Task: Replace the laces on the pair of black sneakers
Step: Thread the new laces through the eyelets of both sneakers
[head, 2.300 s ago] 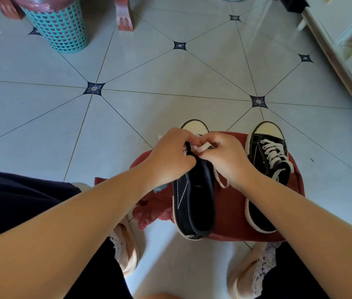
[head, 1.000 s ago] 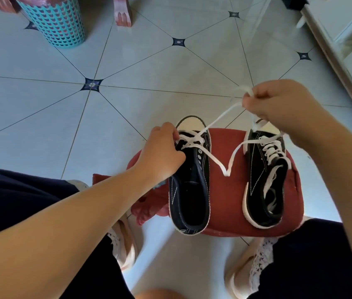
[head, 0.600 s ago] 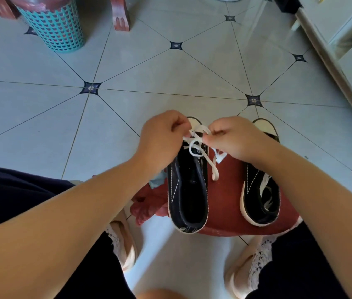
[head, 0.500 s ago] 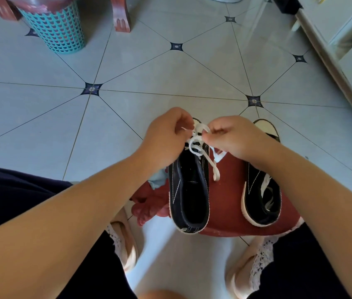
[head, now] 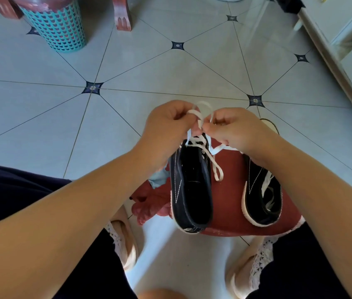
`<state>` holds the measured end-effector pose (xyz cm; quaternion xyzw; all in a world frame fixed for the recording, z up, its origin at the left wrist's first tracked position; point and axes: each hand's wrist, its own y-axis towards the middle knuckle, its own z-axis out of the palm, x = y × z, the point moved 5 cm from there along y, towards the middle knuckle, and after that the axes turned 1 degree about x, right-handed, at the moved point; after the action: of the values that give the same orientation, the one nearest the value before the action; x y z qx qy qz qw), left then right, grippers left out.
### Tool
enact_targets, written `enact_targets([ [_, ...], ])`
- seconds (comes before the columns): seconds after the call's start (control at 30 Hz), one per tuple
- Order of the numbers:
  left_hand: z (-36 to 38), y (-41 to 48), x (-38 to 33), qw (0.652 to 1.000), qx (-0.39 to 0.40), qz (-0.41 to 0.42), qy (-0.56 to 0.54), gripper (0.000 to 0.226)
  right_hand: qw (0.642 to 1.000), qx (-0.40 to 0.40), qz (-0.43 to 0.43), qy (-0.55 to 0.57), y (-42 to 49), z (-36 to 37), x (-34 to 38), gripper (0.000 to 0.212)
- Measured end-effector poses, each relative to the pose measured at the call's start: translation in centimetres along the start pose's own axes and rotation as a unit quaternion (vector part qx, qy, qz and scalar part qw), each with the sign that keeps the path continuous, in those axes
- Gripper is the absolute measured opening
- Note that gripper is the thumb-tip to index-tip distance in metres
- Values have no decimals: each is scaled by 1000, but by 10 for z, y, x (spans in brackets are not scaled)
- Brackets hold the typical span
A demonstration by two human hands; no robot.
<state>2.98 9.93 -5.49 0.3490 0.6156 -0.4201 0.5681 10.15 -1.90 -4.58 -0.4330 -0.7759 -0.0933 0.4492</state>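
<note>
Two black sneakers with white soles stand side by side on a low red stool (head: 229,186). The left sneaker (head: 192,190) has a white lace (head: 213,162) threaded through its front eyelets, with a loose loop hanging over its right side. My left hand (head: 168,128) and my right hand (head: 233,128) meet above its toe, each pinching a strand of that lace. The right sneaker (head: 263,201) is laced in white, and my right forearm covers its front.
A teal mesh basket (head: 58,24) and red furniture legs (head: 123,14) stand at the far left on the grey tiled floor (head: 41,115). A white cabinet edge (head: 338,67) runs along the right. My feet in pale shoes (head: 125,242) flank the stool.
My right hand came back from its high pull on the lace to meet my left hand. Both hands now sit slightly higher above the toe, with lace loops raised between them.
</note>
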Motion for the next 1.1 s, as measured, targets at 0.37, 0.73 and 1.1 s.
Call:
enact_targets([
  [0.37, 1, 0, 1, 987, 17, -97, -130, 24, 995, 54, -1, -79, -5, 40, -20, 32],
  [0.73, -16, 2, 6, 995, 30, -86, -35, 17, 977, 63, 155, 131, -1, -6, -44, 50],
  [1.1, 5, 12, 24, 915, 117, -83, 377, 10, 992, 31, 10, -120, -3, -16, -22, 27],
])
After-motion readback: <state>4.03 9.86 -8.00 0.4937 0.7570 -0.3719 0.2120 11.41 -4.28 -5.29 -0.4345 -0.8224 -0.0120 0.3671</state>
